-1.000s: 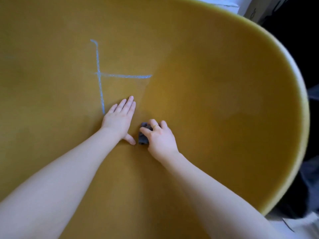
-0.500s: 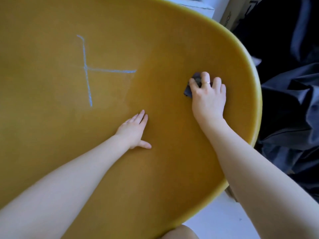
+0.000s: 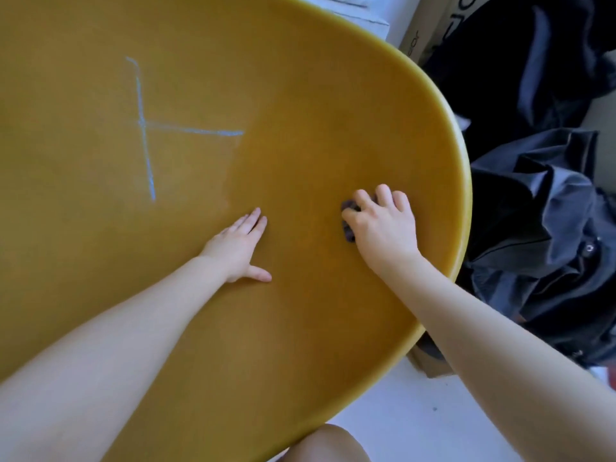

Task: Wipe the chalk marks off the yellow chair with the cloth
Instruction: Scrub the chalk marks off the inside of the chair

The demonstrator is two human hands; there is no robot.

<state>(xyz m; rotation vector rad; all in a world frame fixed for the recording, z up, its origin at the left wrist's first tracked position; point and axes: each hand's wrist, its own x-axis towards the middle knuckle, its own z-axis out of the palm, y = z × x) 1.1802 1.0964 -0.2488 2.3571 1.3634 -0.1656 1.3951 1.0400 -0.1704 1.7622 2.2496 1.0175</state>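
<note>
My right hand (image 3: 383,225) grips the dark cloth (image 3: 348,221) bunched under my fingers, pressed on the yellow chair (image 3: 316,95); my left hand (image 3: 238,246) lies flat, open; blue chalk marks (image 3: 146,128) sit upper left

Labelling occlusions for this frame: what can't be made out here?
- cloth: head view, mostly hidden under the right hand; size and shape unclear.
- yellow chair: cut off by the left and top edges.
- box lettering: cut off by the top edge, unreadable.
</note>
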